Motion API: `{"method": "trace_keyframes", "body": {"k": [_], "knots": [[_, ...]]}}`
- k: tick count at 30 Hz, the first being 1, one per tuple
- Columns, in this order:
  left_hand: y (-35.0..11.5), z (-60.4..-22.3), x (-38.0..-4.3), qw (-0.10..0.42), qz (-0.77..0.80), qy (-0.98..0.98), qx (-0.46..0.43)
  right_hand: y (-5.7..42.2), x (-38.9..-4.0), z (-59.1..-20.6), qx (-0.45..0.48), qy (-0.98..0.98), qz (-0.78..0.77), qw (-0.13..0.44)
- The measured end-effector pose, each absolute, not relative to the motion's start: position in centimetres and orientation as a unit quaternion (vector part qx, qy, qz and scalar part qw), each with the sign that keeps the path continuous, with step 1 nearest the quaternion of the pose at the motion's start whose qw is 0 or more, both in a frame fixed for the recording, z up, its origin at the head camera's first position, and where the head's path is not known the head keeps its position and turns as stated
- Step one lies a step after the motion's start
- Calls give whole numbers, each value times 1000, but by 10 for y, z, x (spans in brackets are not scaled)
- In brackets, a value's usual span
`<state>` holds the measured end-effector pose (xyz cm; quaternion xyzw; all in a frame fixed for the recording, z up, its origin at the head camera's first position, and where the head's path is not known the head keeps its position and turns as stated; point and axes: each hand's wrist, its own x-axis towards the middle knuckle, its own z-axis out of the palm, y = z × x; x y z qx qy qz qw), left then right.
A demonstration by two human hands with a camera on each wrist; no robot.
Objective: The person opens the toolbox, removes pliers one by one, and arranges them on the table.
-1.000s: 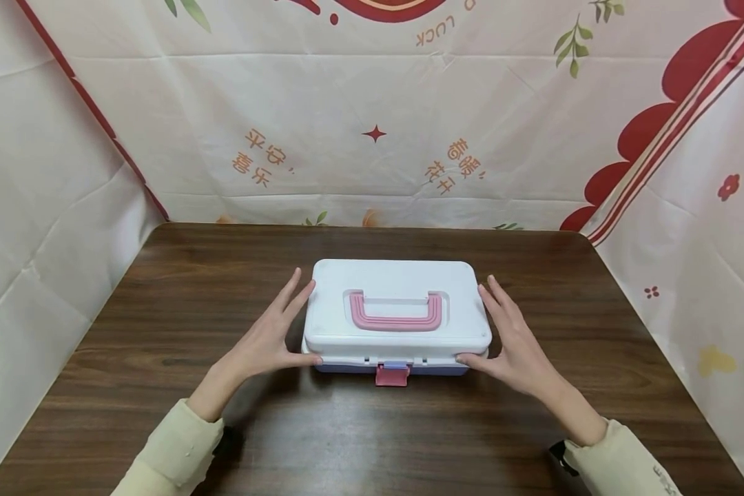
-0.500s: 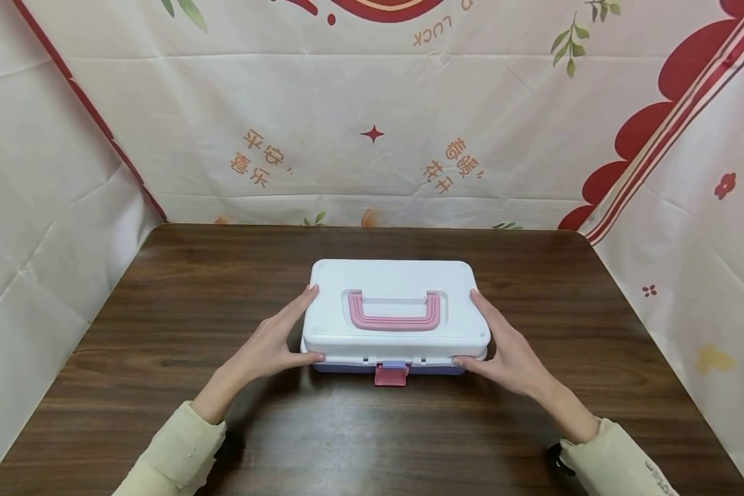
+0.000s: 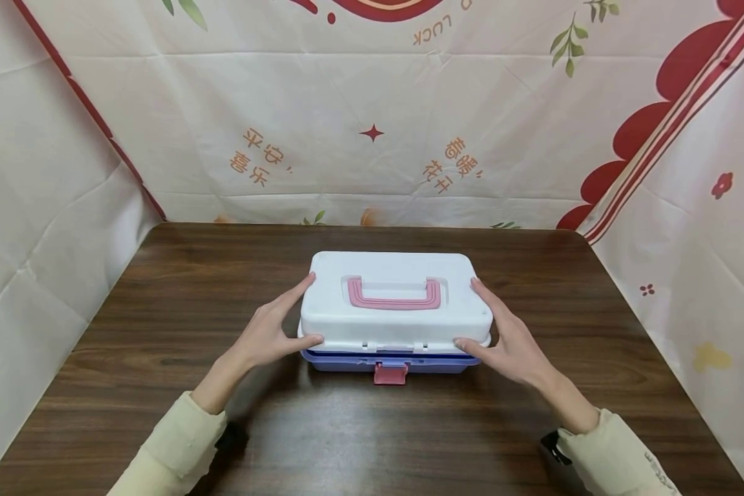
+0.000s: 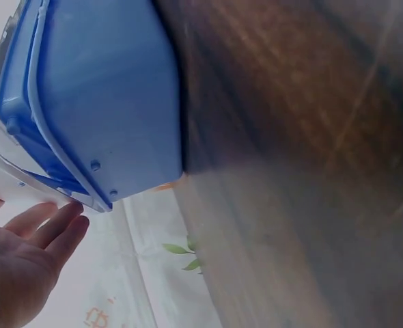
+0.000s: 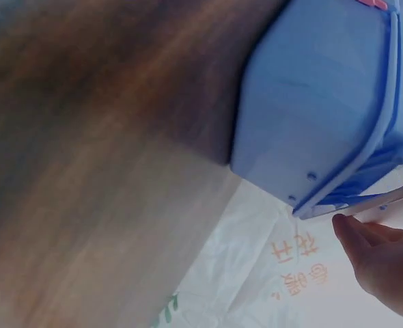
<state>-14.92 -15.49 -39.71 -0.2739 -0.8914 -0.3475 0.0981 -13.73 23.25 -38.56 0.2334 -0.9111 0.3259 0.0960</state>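
A storage box with a white lid [image 3: 397,265] and a blue-purple base [image 3: 347,365] stands on the table in the head view. The lid's front edge is raised, leaving a narrow gap above the base. A pink carrying handle [image 3: 393,304] lies folded on top, and a pink latch [image 3: 390,374] hangs down in front. My left hand [image 3: 265,335] grips the lid's left end, thumb at the front corner and fingers along the side. Mirroring it, my right hand [image 3: 516,346] holds the right end. Both wrist views show the blue base's end walls [image 4: 113,102]; the box's inside is hidden.
The box rests on a dark wood-grain table [image 3: 372,434]. A pale printed cloth [image 3: 372,89] hangs along the table's back edge, with more cloth at the left and right sides.
Both hands have closed in on the lid's ends and moved up. The lid's front edge has risen off the base, exposing the blue rim. The base has stayed put.
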Motion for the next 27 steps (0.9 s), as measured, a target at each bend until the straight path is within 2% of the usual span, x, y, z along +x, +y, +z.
{"method": "trace_keyframes", "body": {"k": [10, 17, 27], "knots": [[-156, -390, -150, 86, -338, -894, -283, 239, -141, -377, 274, -914, 295, 50], [-162, -391, -152, 69, -296, -890, -339, 241, -140, -379, 271, -916, 285, 73], [-160, -381, -159, 104, -310, -893, -310, 242, -148, -367, 267, -904, 304, 135]]}}
